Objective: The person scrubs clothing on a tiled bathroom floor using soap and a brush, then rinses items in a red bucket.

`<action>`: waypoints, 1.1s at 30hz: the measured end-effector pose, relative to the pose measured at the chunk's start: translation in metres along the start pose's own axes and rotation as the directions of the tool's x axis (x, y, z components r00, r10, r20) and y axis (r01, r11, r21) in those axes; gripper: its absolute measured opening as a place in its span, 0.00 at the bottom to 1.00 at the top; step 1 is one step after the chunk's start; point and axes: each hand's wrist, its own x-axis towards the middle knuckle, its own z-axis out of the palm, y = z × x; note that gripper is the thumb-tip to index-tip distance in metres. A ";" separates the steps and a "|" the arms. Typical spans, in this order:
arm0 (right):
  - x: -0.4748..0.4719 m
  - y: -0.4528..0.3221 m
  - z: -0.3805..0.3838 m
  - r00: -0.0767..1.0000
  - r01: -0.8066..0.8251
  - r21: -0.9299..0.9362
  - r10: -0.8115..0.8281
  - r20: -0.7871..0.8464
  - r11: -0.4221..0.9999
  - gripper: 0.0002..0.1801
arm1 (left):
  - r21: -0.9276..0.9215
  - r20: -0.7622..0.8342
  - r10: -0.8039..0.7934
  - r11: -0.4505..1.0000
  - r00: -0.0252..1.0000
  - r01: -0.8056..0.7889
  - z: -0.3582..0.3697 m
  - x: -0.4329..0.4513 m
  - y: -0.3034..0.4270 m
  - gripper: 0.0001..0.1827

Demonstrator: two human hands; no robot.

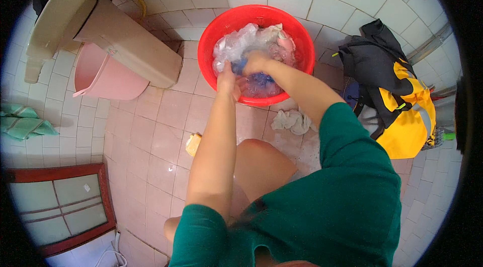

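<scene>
A round red plastic basin (256,10) stands on the pink tiled floor by the wall. In it lie clear plastic film or bags (236,43), pinkish material and blue cloth-like material (260,78) in water. My left hand (227,81) is at the basin's near left rim, its thumb up and its fingers inside, partly hidden; what it grips is unclear. My right hand (256,61) reaches into the middle of the basin at the blue material, blurred, its fingers hidden. A crumpled whitish cloth (292,121) lies on the floor below the basin.
A yellow soap-like block (193,145) lies beside my left forearm. Left of the basin are a sink pedestal (132,40) and a pink plastic bucket (113,74). At right hangs or lies a black and yellow jacket (400,108) with reflective strips. A red-framed door (103,191) is at lower left.
</scene>
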 end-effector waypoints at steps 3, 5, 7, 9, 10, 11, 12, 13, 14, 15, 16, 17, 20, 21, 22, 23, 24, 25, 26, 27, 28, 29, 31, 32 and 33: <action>-0.041 -0.022 -0.052 0.984 0.051 0.452 0.032 -0.173 0.891 0.31 | -0.140 0.217 -0.191 0.965 0.957 0.224 0.011 -0.013 0.011 0.43; -0.061 -0.034 -0.069 0.943 0.264 0.487 -0.118 -0.310 0.833 0.31 | -0.370 0.426 -0.190 0.856 0.885 0.362 0.025 -0.020 0.008 0.45; -0.082 -0.049 -0.069 0.882 0.435 0.522 -0.231 -0.411 0.733 0.31 | -0.528 0.274 -0.174 0.795 0.946 0.299 0.040 -0.039 0.014 0.41; -0.096 -0.067 -0.058 0.872 0.474 0.563 -0.272 -0.407 0.677 0.30 | -0.537 0.265 -0.069 0.818 0.962 0.206 0.034 -0.027 0.020 0.39; -0.101 -0.072 -0.052 0.939 0.342 0.712 -0.259 -0.229 0.613 0.33 | -0.533 0.288 -0.020 0.827 0.957 0.178 0.033 -0.013 0.018 0.38; -0.101 -0.076 -0.040 0.857 0.500 0.497 -0.319 -0.405 0.709 0.32 | -0.531 0.309 0.036 0.835 0.950 0.141 0.031 0.001 0.015 0.37; -0.095 -0.074 -0.032 0.848 0.482 0.418 -0.291 -0.442 0.770 0.30 | -0.523 0.337 0.095 0.846 0.937 0.103 0.029 0.016 0.009 0.36; -0.088 -0.074 -0.023 0.836 0.462 0.342 -0.272 -0.477 0.818 0.30 | -0.515 0.355 0.154 0.856 0.922 0.056 0.022 0.029 0.002 0.36; -0.080 -0.071 -0.021 0.843 0.405 0.359 -0.192 -0.503 0.841 0.28 | -0.513 0.357 0.213 0.859 0.909 0.000 0.014 0.044 -0.006 0.35; -0.065 -0.060 -0.020 0.847 0.336 0.376 -0.103 -0.521 0.863 0.27 | -0.495 0.315 0.219 0.868 0.924 -0.038 0.009 0.052 -0.012 0.34; -0.047 -0.041 -0.018 0.789 0.299 0.320 -0.044 -0.613 0.899 0.25 | -0.474 0.282 0.208 0.879 0.937 -0.053 0.009 0.056 -0.017 0.33; -0.023 0.015 -0.012 0.790 0.219 0.367 0.057 -0.611 0.904 0.26 | -0.444 0.153 0.033 0.895 0.988 0.039 0.044 0.036 -0.024 0.24; -0.001 0.044 -0.023 0.906 -0.003 0.201 0.088 -0.414 0.980 0.31 | -0.481 0.106 0.141 0.874 0.984 -0.073 0.016 0.039 -0.023 0.26; 0.007 0.067 -0.021 0.852 -0.100 0.191 0.183 -0.491 0.977 0.33 | -0.521 0.077 0.116 0.851 0.990 -0.059 0.024 0.034 -0.024 0.27; 0.016 0.071 -0.023 0.831 -0.225 0.266 0.327 -0.449 0.937 0.34 | -0.559 0.031 0.090 0.827 0.995 -0.058 0.029 0.026 -0.021 0.27; 0.022 0.076 -0.022 0.790 -0.350 0.332 0.466 -0.399 0.876 0.35 | -0.595 -0.011 0.060 0.802 0.998 -0.054 0.033 0.022 -0.020 0.28; 0.023 0.058 -0.018 0.832 -0.307 0.190 0.360 -0.422 0.932 0.33 | -0.569 0.012 0.069 0.821 0.998 -0.050 0.026 0.023 -0.020 0.28; 0.014 0.036 -0.014 0.868 -0.261 0.042 0.254 -0.428 0.964 0.31 | -0.514 -0.010 0.045 0.856 0.999 -0.044 0.019 0.027 -0.023 0.28; 0.012 0.022 -0.009 0.896 -0.206 -0.105 0.145 -0.419 0.973 0.29 | -0.458 -0.033 0.019 0.888 0.999 -0.033 0.011 0.031 -0.026 0.27; 0.018 0.028 0.001 0.897 -0.200 -0.203 0.096 -0.431 0.959 0.26 | -0.401 -0.027 -0.005 0.916 1.000 -0.007 0.012 0.039 -0.028 0.26; 0.033 0.030 0.020 0.897 -0.171 -0.294 0.026 -0.440 0.940 0.24 | -0.319 -0.116 0.029 0.945 0.993 -0.065 -0.006 0.060 -0.031 0.26; 0.042 0.044 0.036 0.898 -0.179 -0.392 -0.013 -0.440 0.902 0.21 | -0.325 -0.088 -0.026 0.946 0.996 -0.004 -0.001 0.063 -0.034 0.25; 0.043 0.048 0.049 0.837 -0.206 -0.401 -0.052 -0.545 0.893 0.19 | -0.327 -0.049 -0.119 0.940 0.992 0.096 0.006 0.059 -0.029 0.24; 0.049 0.047 0.051 0.808 -0.218 -0.402 -0.066 -0.585 0.889 0.19 | -0.361 0.015 -0.115 0.926 0.993 0.112 0.006 0.060 -0.030 0.26; 0.053 0.042 0.051 0.815 -0.227 -0.397 -0.050 -0.577 0.889 0.20 | -0.386 0.073 -0.106 0.914 0.992 0.126 0.004 0.058 -0.029 0.28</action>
